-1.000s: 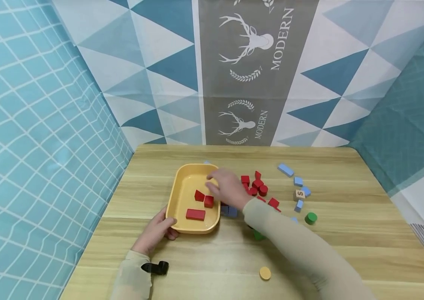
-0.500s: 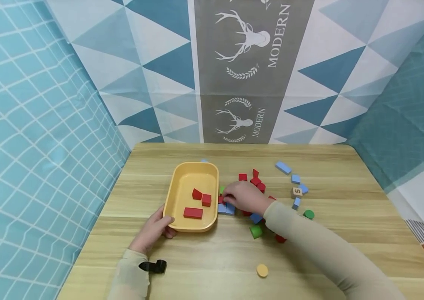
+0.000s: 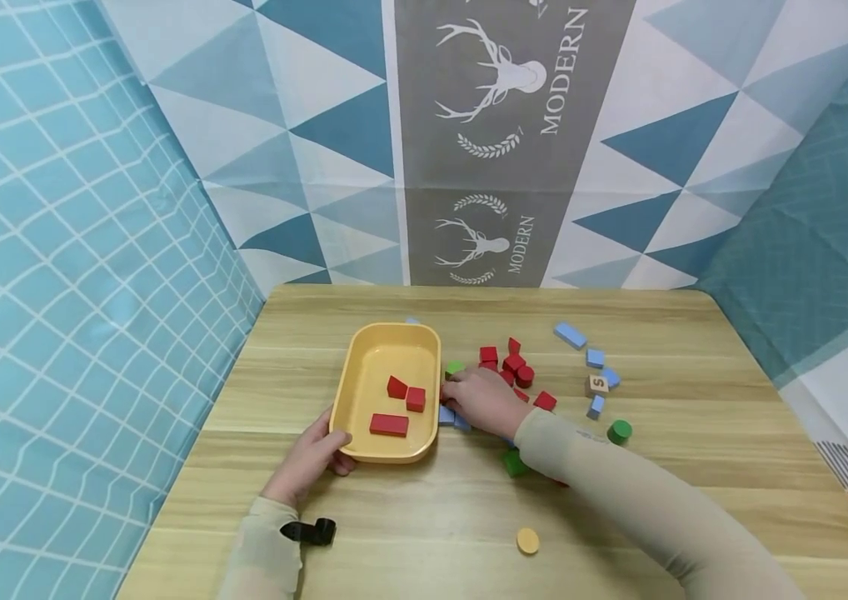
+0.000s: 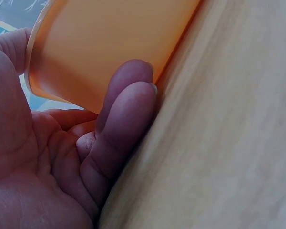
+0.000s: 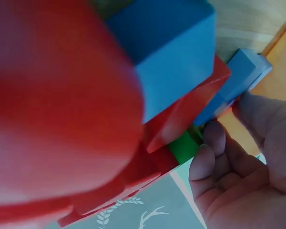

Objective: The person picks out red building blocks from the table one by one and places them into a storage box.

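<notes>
My left hand (image 3: pixel 307 458) grips the near left corner of a yellow plastic tray (image 3: pixel 385 360), thumb over the rim. In the left wrist view its fingers (image 4: pixel 128 109) lie against the tray's outer wall, close to the tabletop. Inside the tray are a red rectangular block (image 3: pixel 390 425), a red cube (image 3: pixel 416 399) and a red wedge-shaped block (image 3: pixel 397 387). Just right of the tray, my right hand (image 3: pixel 487 402) pinches a red block (image 3: pixel 444 390), mostly hidden by the fingers. Blue blocks (image 5: pixel 240 71) and a green block (image 5: pixel 185 147) lie around the fingertips.
Several red blocks (image 3: pixel 514 364) lie clustered beyond the right hand. Farther right are blue blocks (image 3: pixel 570 335), a wooden letter cube (image 3: pixel 597 385) and a green cylinder (image 3: pixel 619 432). A yellow disc (image 3: pixel 527 541) lies near the front. Patterned cloth (image 3: pixel 484 167) stands behind the table.
My right hand has moved from over the tray's right rim down to the blocks beside it and closed its fingertips there. The left hand keeps its grip on the tray.
</notes>
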The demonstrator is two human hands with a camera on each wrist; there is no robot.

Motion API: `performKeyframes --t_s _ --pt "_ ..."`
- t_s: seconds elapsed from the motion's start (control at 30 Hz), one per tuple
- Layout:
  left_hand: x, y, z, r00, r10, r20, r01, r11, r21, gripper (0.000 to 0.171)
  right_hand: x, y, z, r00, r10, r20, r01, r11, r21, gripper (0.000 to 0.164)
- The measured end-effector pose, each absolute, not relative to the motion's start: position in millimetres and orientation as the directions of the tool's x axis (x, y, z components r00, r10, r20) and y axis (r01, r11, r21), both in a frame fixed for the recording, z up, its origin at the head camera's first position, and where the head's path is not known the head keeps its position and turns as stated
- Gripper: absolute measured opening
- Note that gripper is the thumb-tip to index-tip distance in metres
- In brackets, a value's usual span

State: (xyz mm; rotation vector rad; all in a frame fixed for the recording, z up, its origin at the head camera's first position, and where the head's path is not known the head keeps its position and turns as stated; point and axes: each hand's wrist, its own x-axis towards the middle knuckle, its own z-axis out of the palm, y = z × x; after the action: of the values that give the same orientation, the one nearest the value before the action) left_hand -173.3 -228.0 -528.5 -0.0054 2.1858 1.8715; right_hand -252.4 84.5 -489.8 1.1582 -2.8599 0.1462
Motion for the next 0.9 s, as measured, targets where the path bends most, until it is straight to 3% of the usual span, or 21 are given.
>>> performKeyframes --t_s 0.37,0.67,0.9 --pt "-173.1 -227.4 -527.3 -0.964 0.166 -0.207 -0.179 0.170 0.969 0.057 -252.7 80.6 -484.4 -0.748 -0.664 0.004 -0.663 0.745 -0.074 0.015" --pt "-172.7 -227.1 -525.9 -0.963 0.171 -0.206 -0.179 0.165 0.970 0.060 -252.0 76.1 -484.3 -0.725 -0.689 -0.026 -0.687 0.718 0.110 0.026" --pt "-172.8 -227.4 -526.4 -0.964 0.168 -0.204 -0.176 0.167 0.970 0.058 -251.4 76.4 -485.6 -0.720 -0.694 -0.028 -0.693 0.716 0.084 0.026"
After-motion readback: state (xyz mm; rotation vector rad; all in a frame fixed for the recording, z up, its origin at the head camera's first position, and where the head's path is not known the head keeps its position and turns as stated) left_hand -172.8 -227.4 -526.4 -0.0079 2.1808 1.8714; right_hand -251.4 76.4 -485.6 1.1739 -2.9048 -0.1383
